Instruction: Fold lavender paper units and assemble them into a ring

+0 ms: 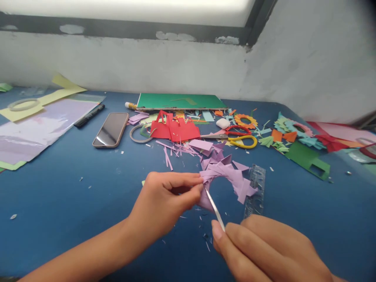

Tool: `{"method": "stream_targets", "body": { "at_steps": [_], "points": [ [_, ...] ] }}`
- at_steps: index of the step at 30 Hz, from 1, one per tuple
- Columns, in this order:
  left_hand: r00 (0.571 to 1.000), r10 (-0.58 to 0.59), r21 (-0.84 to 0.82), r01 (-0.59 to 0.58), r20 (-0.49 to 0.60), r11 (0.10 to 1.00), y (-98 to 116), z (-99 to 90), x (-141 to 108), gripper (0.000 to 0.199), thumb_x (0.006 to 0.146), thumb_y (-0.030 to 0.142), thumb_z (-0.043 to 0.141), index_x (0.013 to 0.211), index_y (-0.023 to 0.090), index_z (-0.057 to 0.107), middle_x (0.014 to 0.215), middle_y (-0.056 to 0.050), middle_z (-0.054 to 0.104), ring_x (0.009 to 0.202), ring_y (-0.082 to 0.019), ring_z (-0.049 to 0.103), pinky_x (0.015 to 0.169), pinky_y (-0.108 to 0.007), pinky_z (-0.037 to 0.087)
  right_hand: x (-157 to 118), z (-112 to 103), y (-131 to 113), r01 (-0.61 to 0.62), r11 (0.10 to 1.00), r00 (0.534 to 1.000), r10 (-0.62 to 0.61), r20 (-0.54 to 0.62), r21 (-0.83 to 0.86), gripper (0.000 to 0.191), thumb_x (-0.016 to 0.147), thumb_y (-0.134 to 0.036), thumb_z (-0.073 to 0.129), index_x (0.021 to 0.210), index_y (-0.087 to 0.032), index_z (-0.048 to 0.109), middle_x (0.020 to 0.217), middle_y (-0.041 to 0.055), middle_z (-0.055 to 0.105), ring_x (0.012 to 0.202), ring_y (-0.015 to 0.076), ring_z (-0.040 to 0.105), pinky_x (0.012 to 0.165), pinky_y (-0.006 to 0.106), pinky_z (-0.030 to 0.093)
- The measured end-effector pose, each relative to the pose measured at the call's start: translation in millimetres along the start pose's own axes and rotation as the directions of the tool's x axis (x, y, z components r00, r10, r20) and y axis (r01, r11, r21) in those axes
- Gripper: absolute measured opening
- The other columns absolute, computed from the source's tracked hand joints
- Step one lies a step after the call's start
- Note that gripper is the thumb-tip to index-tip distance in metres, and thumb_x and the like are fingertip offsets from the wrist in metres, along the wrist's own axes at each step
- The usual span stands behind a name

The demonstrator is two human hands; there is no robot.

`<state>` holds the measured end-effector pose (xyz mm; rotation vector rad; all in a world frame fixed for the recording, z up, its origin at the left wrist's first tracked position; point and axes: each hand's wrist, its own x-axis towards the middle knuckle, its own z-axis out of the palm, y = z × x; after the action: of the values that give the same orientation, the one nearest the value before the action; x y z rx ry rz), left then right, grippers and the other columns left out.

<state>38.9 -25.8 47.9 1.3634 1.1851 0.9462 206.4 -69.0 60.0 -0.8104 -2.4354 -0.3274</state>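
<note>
Between thumb and fingers, my left hand (173, 196) pinches the left end of a curved chain of folded purple paper (232, 176). My right hand (258, 246) holds a thin, pale metal tool (216, 209), whose tip touches the paper beside my left fingertips. The curve opens downward, with pointed folds along its outer side. Loose purple pieces (201, 145) and narrow purple strips (168, 158) lie just behind it. A clear ruler (255, 188) lies under the right end of the chain.
Behind the hands are red paper (176, 129), scissors (242, 141), a tape roll (132, 135) and a green board (182, 101). A phone (111, 130), marker (89, 116) and bagged paper (44, 129) are left. Colored folded rings (296, 127) and green card (308, 160) lie right.
</note>
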Motion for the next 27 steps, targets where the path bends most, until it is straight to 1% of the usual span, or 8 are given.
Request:
{"method": "stream_targets", "body": {
  "at_steps": [1, 3, 4, 7, 11, 17, 23, 27],
  "points": [
    [1.000, -0.011, -0.009, 0.011, -0.005, 1.000, 0, 0.6, 0, 0.012, 0.067, 0.018, 0.066, 0.074, 0.022, 0.075, 0.076, 0.001, 0.074, 0.048, -0.009, 0.060, 0.044, -0.015, 0.051, 1, -1, -1, 0.011, 1.000, 1.000, -0.011, 0.029, 0.016, 0.043, 0.094, -0.016, 0.029, 0.069, -0.018, 0.063, 0.055, 0.0020, 0.063, 0.044, 0.0133, 0.054, 0.039, 0.029, 0.041],
    [0.999, -0.038, -0.021, 0.037, -0.022, 0.999, -1, 1.7, 2, 0.011, 0.066, 0.019, 0.067, 0.073, 0.021, 0.075, 0.071, 0.001, 0.073, 0.046, -0.008, 0.058, 0.043, -0.014, 0.050, 1, 1, -1, 0.049, 0.998, 0.999, -0.049, -0.006, 0.030, 0.040, 0.092, -0.011, 0.032, 0.070, -0.018, 0.063, 0.056, 0.0017, 0.063, 0.044, 0.0125, 0.052, 0.037, 0.029, 0.037],
    [0.998, -0.052, -0.020, 0.052, -0.029, 0.998, -1, 2.0, 2, 0.010, 0.066, 0.019, 0.068, 0.072, 0.021, 0.075, 0.069, 0.001, 0.073, 0.045, -0.008, 0.057, 0.042, -0.014, 0.049, 0, 4, -1, 0.085, 0.996, 0.994, -0.082, -0.065, 0.031, 0.038, 0.091, -0.010, 0.033, 0.068, -0.018, 0.063, 0.055, 0.0013, 0.062, 0.042, 0.0119, 0.049, 0.035, 0.028, 0.034],
    [0.995, -0.088, -0.006, 0.088, -0.040, 0.996, -2, 2.2, 4, 0.010, 0.066, 0.020, 0.068, 0.073, 0.020, 0.075, 0.066, 0.000, 0.072, 0.043, -0.008, 0.056, 0.041, -0.014, 0.049, -3, 14, -1, 0.104, 0.995, 0.986, -0.103, -0.131, 0.003, 0.030, 0.087, -0.009, 0.043, 0.065, -0.019, 0.061, 0.056, 0.0011, 0.060, 0.044, 0.0121, 0.047, 0.037, 0.028, 0.032],
    [0.992, -0.122, -0.018, 0.121, -0.040, 0.992, -3, 3.0, 6, 0.013, 0.065, 0.021, 0.069, 0.076, 0.020, 0.075, 0.065, 0.000, 0.072, 0.045, -0.008, 0.058, 0.042, -0.014, 0.051, -5, 20, -2, 0.110, 0.994, 0.989, -0.110, -0.093, -0.004, 0.024, 0.082, -0.009, 0.049, 0.063, -0.020, 0.060, 0.061, 0.0014, 0.062, 0.049, 0.0129, 0.047, 0.040, 0.028, 0.033],
    [0.981, -0.182, -0.076, 0.177, -0.063, 0.981, 1, 5.6, 8, 0.010, 0.063, 0.019, 0.071, 0.072, 0.018, 0.075, 0.067, 0.000, 0.073, 0.043, -0.008, 0.058, 0.039, -0.012, 0.051, -1, 18, 0, 0.149, 0.989, 0.987, -0.149, -0.055, -0.013, 0.017, 0.078, -0.011, 0.059, 0.064, -0.019, 0.061, 0.061, -0.0004, 0.062, 0.050, 0.0125, 0.046, 0.041, 0.028, 0.031],
    [0.978, -0.200, -0.134, 0.191, -0.060, 0.972, 4, 5.4, 6, 0.008, 0.063, 0.018, 0.072, 0.070, 0.019, 0.075, 0.064, 0.002, 0.072, 0.041, -0.005, 0.056, 0.038, -0.008, 0.049, 0, 18, 3, 0.185, 0.983, 0.980, -0.186, -0.075, -0.023, 0.013, 0.077, -0.009, 0.062, 0.066, -0.016, 0.060, 0.060, -0.0013, 0.060, 0.048, 0.0112, 0.045, 0.042, 0.028, 0.029],
    [0.975, -0.217, -0.147, 0.208, -0.048, 0.967, 3, 4.8, 6, 0.007, 0.063, 0.018, 0.072, 0.069, 0.019, 0.075, 0.066, 0.001, 0.073, 0.043, -0.006, 0.057, 0.039, -0.010, 0.050, -3, 20, 3, 0.186, 0.982, 0.977, -0.188, -0.097, -0.037, 0.012, 0.076, -0.011, 0.063, 0.067, -0.016, 0.059, 0.062, -0.0011, 0.059, 0.050, 0.0112, 0.044, 0.043, 0.028, 0.027]
  ]
}}
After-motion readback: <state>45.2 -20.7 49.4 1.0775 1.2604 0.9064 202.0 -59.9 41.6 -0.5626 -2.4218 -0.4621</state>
